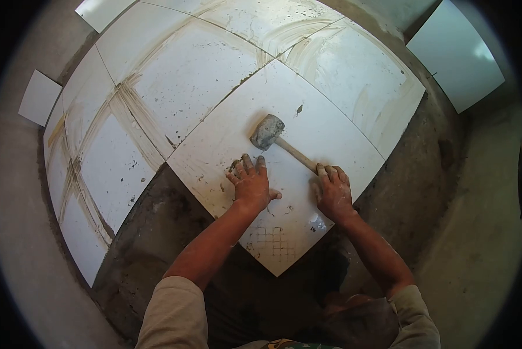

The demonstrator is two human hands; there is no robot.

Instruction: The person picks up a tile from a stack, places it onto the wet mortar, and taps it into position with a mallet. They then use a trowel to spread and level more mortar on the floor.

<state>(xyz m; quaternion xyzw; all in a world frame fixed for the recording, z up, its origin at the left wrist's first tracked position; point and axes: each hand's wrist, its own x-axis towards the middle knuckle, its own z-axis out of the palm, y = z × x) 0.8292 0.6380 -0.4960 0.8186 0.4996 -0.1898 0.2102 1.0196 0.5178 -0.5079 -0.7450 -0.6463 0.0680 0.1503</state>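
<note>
A large white tile (313, 125) with dirt specks and a grid-shaped mark near its front corner lies before me, its back edges beside other tiles. My left hand (252, 183) rests on it with fingers spread and nothing held. My right hand (334, 193) is wrapped round the end of the wooden handle of a mallet (267, 132). The mallet's grey, dirty head is over the middle of the tile, ahead of my left hand.
Laid white tiles (191, 75) smeared with tan grout stretch behind and to the left. Dark rough floor (156, 215) borders them in front. A loose tile (458, 55) stands at the back right, and a small tile piece (40, 98) is at the left wall.
</note>
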